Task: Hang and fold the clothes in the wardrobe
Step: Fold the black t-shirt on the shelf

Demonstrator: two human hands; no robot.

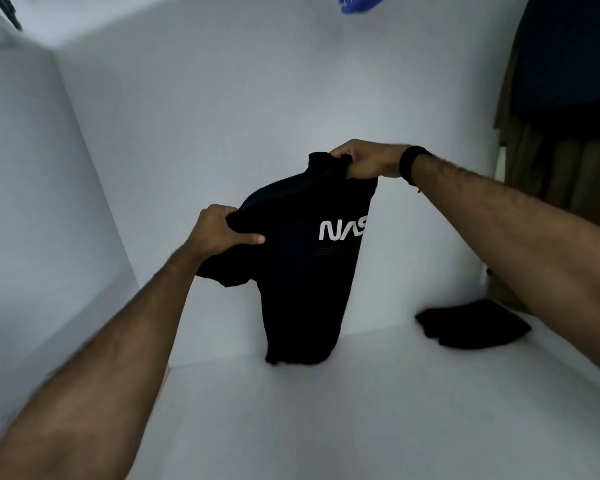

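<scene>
Two bare arms reach out, and both hands hold up a black shirt (302, 258).
The left hand (219, 230) and the right hand (364, 161) each grip its top edge with curled fingers. Its bottom touches the white shelf (360, 410). A folded black cloth (471, 327) lies near, by hanging clothes (561, 98).

A black T-shirt (302, 271) with white lettering hangs lengthwise at centre frame, bunched at its upper corners, its lower end touching the white wardrobe shelf (360, 410). A folded black garment (471, 327) lies on the shelf at right.
</scene>
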